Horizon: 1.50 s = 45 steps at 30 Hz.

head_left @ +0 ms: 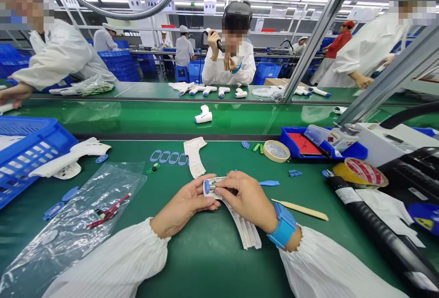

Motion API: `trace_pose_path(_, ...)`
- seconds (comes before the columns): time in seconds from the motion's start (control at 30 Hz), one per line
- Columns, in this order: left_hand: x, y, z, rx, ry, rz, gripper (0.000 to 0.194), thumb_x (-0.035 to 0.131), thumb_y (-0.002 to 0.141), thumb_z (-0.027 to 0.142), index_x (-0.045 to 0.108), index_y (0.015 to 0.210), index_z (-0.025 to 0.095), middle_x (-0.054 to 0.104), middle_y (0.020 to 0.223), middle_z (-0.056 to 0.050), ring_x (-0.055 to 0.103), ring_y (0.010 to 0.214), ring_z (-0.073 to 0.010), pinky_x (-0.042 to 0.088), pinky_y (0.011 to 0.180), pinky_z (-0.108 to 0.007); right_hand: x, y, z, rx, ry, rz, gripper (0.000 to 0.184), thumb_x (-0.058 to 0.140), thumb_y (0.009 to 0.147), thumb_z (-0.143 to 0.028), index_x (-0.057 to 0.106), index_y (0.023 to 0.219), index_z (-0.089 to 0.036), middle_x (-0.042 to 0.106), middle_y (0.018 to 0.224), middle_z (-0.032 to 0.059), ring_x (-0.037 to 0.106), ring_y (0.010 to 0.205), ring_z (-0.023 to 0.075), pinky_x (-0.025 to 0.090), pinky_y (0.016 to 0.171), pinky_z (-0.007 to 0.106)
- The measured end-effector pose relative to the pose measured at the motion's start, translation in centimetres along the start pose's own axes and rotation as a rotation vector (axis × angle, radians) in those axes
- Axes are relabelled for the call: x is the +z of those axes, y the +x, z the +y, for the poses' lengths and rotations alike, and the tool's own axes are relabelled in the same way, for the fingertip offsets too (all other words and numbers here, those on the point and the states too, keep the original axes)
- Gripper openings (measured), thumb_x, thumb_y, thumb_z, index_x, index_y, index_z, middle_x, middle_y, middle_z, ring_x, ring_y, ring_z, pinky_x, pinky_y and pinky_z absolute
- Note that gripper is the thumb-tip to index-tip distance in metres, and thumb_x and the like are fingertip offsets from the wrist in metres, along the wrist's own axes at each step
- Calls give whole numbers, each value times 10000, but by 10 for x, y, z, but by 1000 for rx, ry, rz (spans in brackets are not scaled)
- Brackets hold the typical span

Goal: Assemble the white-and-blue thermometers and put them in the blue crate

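Observation:
Low over the green bench, my left hand (188, 206) holds the head end of a white pistol-shaped shell half (245, 229), its ribbed handle pointing down to the right. My right hand (242, 195) is closed over the same end. Its thumb and fingers pinch a small metal barrel with a blue front (207, 187), which lies in the shell's head. A dark piece and a bit of green board show between the fingers, partly hidden. Just beyond lies another white shell half (195, 155). A blue strip-like tool (269, 183) sits beside my right hand.
A wooden-handled pick (303, 209) lies at right, near a black tube (377, 229) and a blue tray (290, 144). At left are a clear bag (75, 215) with red wires and a blue basket (37, 138). A green conveyor (154, 117) crosses ahead; co-workers sit beyond.

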State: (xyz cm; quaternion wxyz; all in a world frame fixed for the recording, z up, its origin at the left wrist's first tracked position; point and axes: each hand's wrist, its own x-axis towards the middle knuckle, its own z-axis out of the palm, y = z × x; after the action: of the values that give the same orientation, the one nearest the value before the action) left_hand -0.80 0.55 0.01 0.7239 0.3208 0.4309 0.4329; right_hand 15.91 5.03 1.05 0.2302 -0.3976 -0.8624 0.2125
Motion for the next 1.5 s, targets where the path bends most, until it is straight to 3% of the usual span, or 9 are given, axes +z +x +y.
trace_pose_path(0.33, -2, 0, 0, 12, 1, -29, 530, 679, 710, 118, 503, 1203, 196, 644, 910, -33, 614, 755, -123, 467, 814, -304, 3, 0, -4, -5, -141, -32, 126, 589, 842, -195, 707, 851, -237, 591, 712, 14, 520, 715, 158, 375, 628, 258)
trace_pose_path(0.47, -4, 1, 0, 17, 0, -30, 522, 672, 715, 105, 508, 1201, 202, 636, 995, -48, 622, 779, -128, 474, 814, -301, 5, 0, -5, -44, -193, -3, 140, 566, 860, -207, 704, 846, -223, 580, 712, 22, 501, 713, 162, 356, 609, 262)
trace_pose_path(0.7, -5, 1, 1, 22, -10, -31, 528, 672, 707, 86, 512, 1195, 211, 616, 1091, -59, 634, 820, -142, 479, 819, -293, 5, 1, -1, -28, -30, 28, 124, 594, 841, -177, 710, 837, -222, 591, 708, 13, 521, 725, 152, 390, 645, 249)
trace_pose_path(0.87, -4, 1, 2, 20, -4, -22, 561, 700, 673, 93, 520, 1192, 205, 643, 1020, -56, 627, 769, -129, 467, 814, -305, 8, 2, 0, -17, -21, 43, 122, 611, 828, -168, 712, 851, -234, 603, 712, 10, 539, 743, 158, 403, 654, 253)
trace_pose_path(1.23, -4, 2, 3, -18, 11, -23, 630, 699, 655, 77, 464, 1229, 191, 651, 954, -45, 632, 780, -139, 460, 832, -313, 8, 2, -5, 19, -187, -10, 122, 593, 845, -212, 705, 878, -247, 582, 732, 19, 529, 743, 166, 370, 607, 260)
trace_pose_path(1.5, -5, 1, -1, 30, -23, -40, 574, 713, 642, 81, 527, 1171, 200, 646, 929, -29, 606, 751, -113, 454, 806, -285, 12, 0, -10, -46, -329, 3, 148, 546, 873, -222, 685, 823, -224, 575, 737, 37, 480, 719, 180, 338, 587, 290)
